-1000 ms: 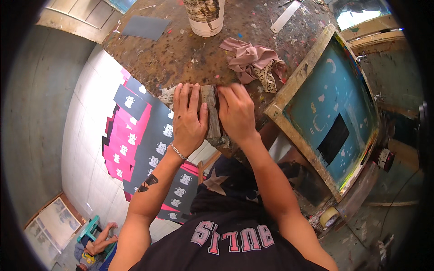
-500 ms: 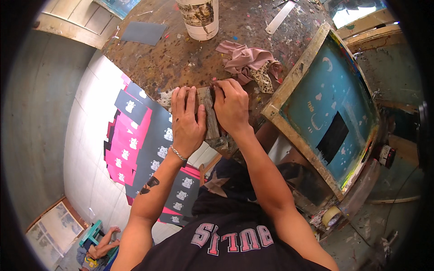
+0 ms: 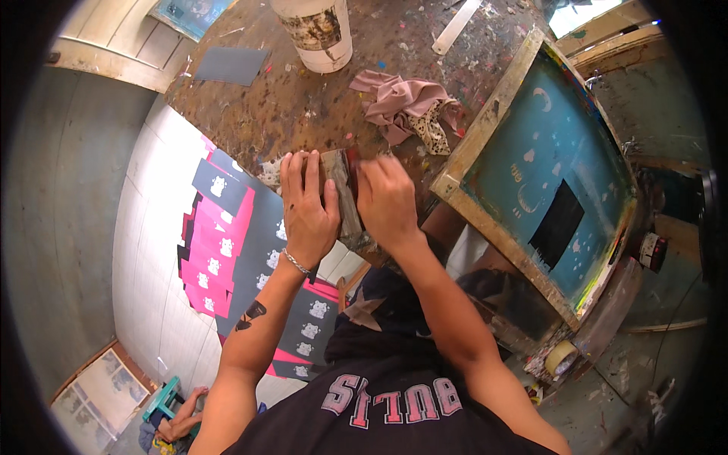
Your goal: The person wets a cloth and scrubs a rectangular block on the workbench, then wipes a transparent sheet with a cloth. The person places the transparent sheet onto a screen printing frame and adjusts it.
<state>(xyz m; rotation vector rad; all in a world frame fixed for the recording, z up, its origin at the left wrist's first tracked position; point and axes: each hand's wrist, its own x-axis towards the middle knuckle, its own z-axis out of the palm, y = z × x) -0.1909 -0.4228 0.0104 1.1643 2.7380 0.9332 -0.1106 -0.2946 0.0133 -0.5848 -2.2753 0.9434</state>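
My left hand (image 3: 307, 205) lies flat on a worn wooden block (image 3: 345, 193) that rests at the near edge of a paint-stained round table (image 3: 250, 114). My right hand (image 3: 388, 201) presses against the block's right side, fingers curled; what is under them is hidden. A bracelet circles my left wrist. A crumpled pink and patterned rag (image 3: 409, 110) lies just beyond my right hand.
A wood-framed printing screen (image 3: 546, 174) with teal mesh leans at the right. A white paint-smeared bucket (image 3: 315, 34) stands at the table's far side, near a grey sheet (image 3: 231, 64). Pink and dark printed cards (image 3: 227, 250) lie on the tiled floor at left. A tape roll (image 3: 561, 356) sits lower right.
Both hands with the block have shifted a little away from me across the table's edge. The right hand is blurred, still moving.
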